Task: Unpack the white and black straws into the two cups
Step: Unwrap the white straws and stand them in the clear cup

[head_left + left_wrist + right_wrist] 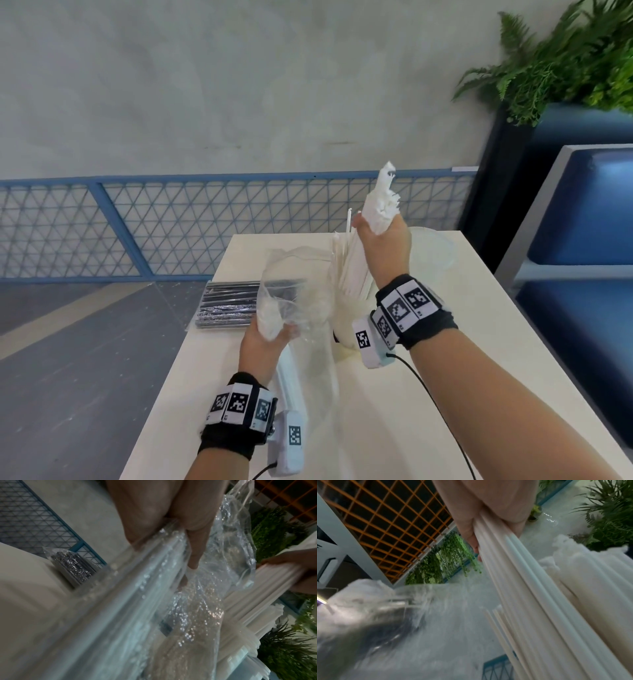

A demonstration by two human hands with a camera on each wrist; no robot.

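Observation:
My right hand is raised over the table and grips a thick bundle of white straws; its fingers wrap the bundle in the right wrist view. More white straws fan out below that hand, and their lower ends sit in what looks like a cup. My left hand grips the crumpled clear plastic bag, which has a few white straws left inside. A sealed pack of black straws lies at the table's left edge. A clear cup stands at the far right.
The cream table runs away from me. A blue mesh railing lies beyond its left and far sides. A blue bench and a fern planter stand on the right.

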